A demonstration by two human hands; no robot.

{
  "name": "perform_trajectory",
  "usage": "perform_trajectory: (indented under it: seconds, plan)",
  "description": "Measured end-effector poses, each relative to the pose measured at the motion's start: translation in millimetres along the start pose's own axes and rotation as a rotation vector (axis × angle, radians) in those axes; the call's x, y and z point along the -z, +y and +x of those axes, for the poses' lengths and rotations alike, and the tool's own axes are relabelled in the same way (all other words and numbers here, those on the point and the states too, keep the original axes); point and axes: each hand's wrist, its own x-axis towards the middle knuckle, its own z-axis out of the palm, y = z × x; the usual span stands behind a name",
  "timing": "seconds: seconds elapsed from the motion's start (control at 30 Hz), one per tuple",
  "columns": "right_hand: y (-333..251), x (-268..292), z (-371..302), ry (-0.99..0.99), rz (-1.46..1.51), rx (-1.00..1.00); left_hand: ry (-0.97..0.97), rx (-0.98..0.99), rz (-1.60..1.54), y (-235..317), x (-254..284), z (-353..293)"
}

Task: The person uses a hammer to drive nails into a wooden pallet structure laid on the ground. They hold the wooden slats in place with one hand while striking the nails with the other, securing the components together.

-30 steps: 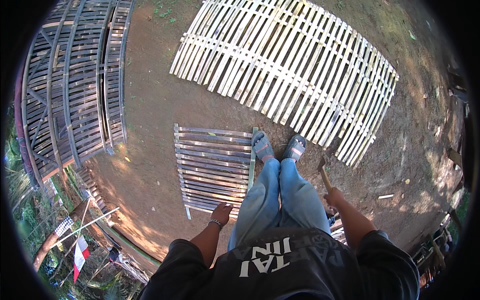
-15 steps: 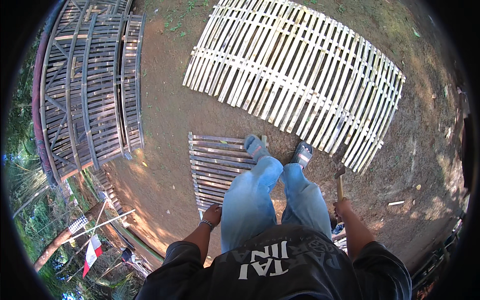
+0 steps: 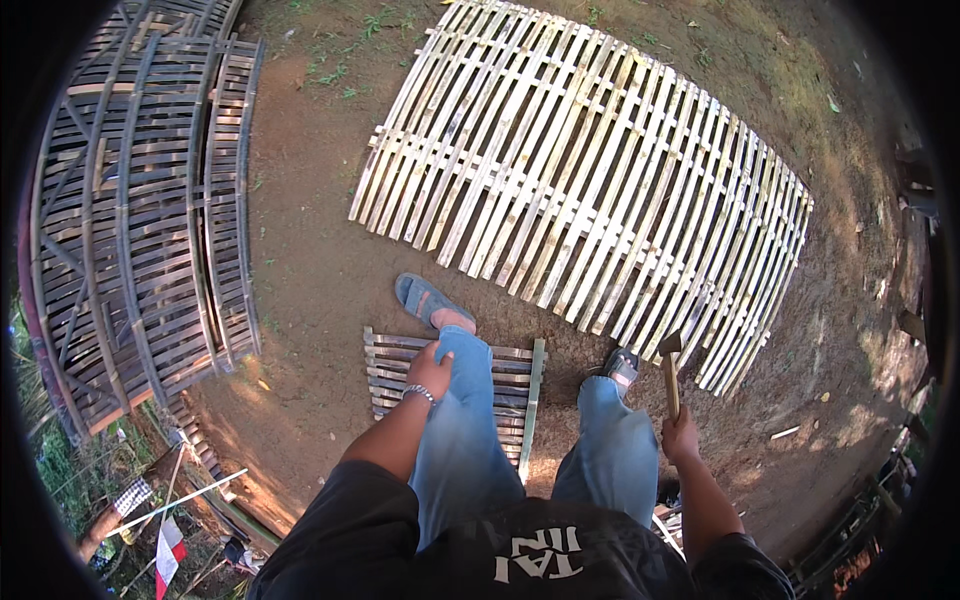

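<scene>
Head view, one tool (image 3: 671, 384) (in right hand (image 3: 680, 438)), two sandals (image 3: 420, 298)

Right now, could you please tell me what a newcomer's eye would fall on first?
Probably the large pale slatted panel, spread across the upper middle of the view. Next might come the wooden-handled tool gripped in the right hand, right of centre, then the dark slatted structure along the left side.

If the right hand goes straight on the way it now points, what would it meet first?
The right hand, with its tool leading, points toward the pale panel, so that likely comes first. Depth is unclear; it might pass above.
</scene>
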Motion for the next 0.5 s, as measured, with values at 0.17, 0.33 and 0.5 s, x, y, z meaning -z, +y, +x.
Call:
perform_trajectory:
  seconds: [0.17,0.33,0.5]
  plan:
    - [-157.3,-10.5,12.6,-0.188,0.463,-0.251,-0.159,-0.082,0.305,48.7,-37.7,175.3]
    - [-236.7,-39.3,49.6,-0.186,0.577,-0.101,-0.112,-0.206,0.267,155.1,-46.1,252.1]
    - [-285.2,-72.4,188.0,-0.078,0.317,0.267,0.350,-0.119,0.121,175.8,-79.8,337.1]
